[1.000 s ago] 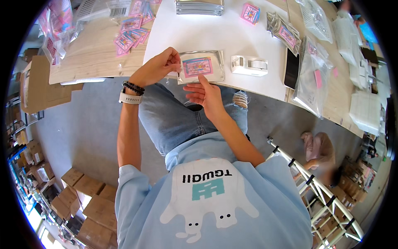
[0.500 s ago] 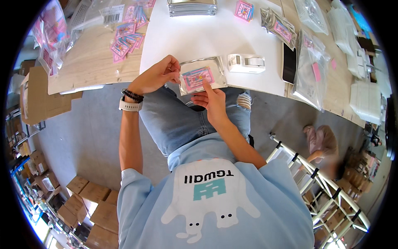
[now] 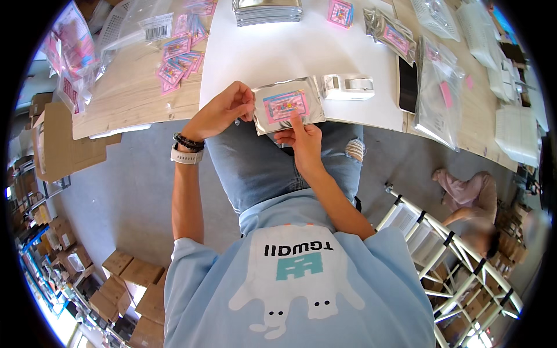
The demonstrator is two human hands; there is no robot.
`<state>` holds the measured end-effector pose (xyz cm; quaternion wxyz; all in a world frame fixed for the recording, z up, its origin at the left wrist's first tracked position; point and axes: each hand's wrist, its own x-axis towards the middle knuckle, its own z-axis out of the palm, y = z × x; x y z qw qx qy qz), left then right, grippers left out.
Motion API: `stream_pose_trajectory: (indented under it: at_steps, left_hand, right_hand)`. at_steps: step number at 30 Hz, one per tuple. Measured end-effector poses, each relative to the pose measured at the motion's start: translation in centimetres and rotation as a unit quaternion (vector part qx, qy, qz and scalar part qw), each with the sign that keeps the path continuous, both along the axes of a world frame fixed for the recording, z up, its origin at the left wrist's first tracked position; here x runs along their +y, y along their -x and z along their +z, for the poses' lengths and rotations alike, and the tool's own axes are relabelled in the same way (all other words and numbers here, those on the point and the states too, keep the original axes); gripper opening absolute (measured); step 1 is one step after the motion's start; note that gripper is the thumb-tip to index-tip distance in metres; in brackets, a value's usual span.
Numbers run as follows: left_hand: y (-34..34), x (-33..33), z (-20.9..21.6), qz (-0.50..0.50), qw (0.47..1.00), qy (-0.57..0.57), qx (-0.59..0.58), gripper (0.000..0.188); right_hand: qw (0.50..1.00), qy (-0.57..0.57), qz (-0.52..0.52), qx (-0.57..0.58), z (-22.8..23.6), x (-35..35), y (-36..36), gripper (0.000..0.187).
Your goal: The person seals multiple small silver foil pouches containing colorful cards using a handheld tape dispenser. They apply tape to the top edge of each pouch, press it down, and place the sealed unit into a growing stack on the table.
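Seen from above the head, a seated person in a light blue shirt and jeans holds a silver foil pouch (image 3: pixel 288 105) with a pink card showing through its clear face, just off the near edge of a white table (image 3: pixel 278 43) and above their lap. The left hand (image 3: pixel 223 110) pinches the pouch's left edge between thumb and fingers, its wrist wearing a white watch (image 3: pixel 184 155) and a dark bead bracelet. The right hand (image 3: pixel 301 139) supports the pouch from below, with one finger stretched up and pressing on the pink card. Just to the right of the pouch, on the table edge, sits a white tape dispenser (image 3: pixel 348 87), and beyond that a black phone (image 3: pixel 408 84) lies flat. At the far side of the table is a stack of silver pouches (image 3: pixel 267 10). To the left of the white table, a wooden table (image 3: pixel 133 93) carries a scatter of pink cards (image 3: pixel 180 58) and clear plastic bags. Right of the phone lie more clear bags (image 3: pixel 438 93) holding pink items. Cardboard boxes (image 3: pixel 133 284) stand on the grey floor, lower left of the person.
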<state>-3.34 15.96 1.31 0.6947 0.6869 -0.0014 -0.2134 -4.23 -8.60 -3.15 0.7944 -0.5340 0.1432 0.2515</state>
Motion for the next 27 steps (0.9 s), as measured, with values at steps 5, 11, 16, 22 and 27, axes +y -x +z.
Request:
stream_pose_trajectory:
  at_steps: [5,11,16,22,27]
  left_hand:
    - [0.2,0.1,1.7,-0.001,1.000,0.005,-0.018,0.014]
    - [0.1,-0.2,2.6,0.022,0.997,-0.078,-0.011,0.018]
    - [0.1,0.3,2.1,0.014,0.994,-0.104,-0.015,0.022]
    - [0.2,0.4,1.1,0.037,0.996,-0.075,-0.008,0.022]
    - [0.0,0.4,1.3,0.031,0.994,-0.101,0.007,0.022]
  right_hand:
    - [1.000,0.008,0.016,-0.021,0.4,-0.3,-1.0,0.049]
    - [1.000,-0.002,0.007,-0.030,0.6,-0.4,-2.1,0.045]
    - [0.999,-0.018,0.004,-0.029,0.6,-0.8,-2.7,0.041]
    - [0.999,-0.035,0.038,-0.013,0.3,-0.6,-2.6,0.040]
    - [0.999,-0.035,0.031,-0.022,0.3,-0.5,-2.7,0.040]
